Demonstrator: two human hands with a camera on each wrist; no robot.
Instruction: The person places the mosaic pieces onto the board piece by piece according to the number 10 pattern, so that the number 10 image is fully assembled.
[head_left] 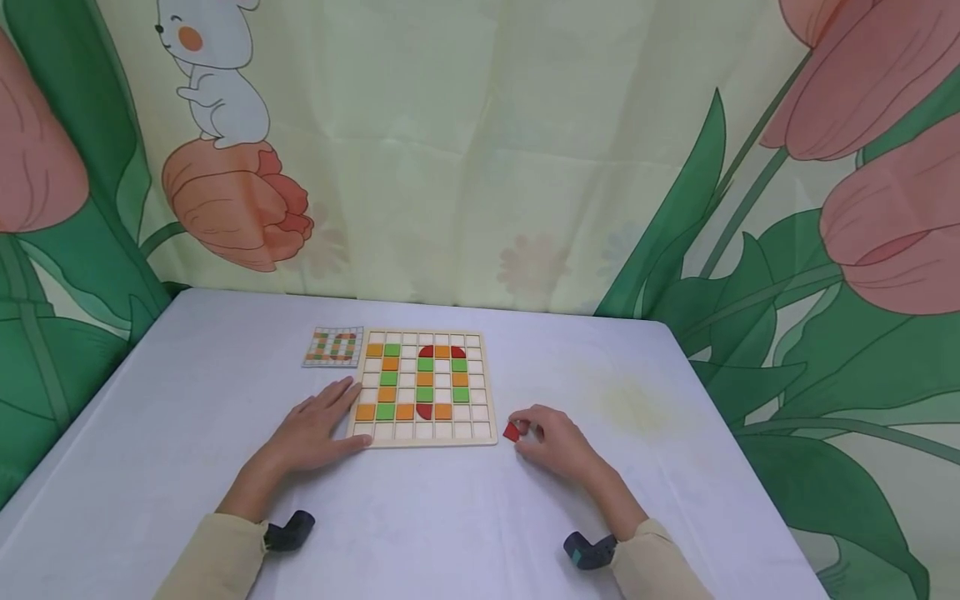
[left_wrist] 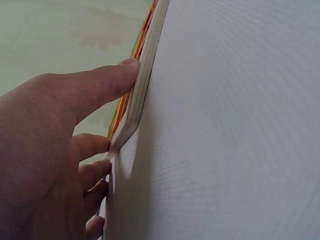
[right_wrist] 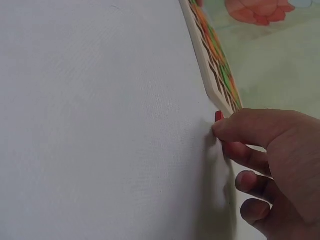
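A wooden grid board [head_left: 444, 431] lies on the white-covered table, with orange, green and red tiles in some of its squares. My left hand [head_left: 315, 427] rests at the board's left side, fingers spread and fairly straight; its thumb touches the near-left corner area. In the left wrist view, the thumb lies against the board's edge [left_wrist: 137, 102]. Just right of the board's near-right corner, my right hand [head_left: 558, 443] pinches a small red tile [head_left: 512, 432] between thumb and index finger. Only an end of the red tile [right_wrist: 218, 116] shows in the right wrist view.
A small pattern card [head_left: 332, 348] with a coloured grid lies against the board's far-left side. White cloth [head_left: 435, 517] covers the table. Behind it hangs a curtain [head_left: 450, 167] printed with tulips and a white animal. Each wrist carries a dark camera [head_left: 291, 531].
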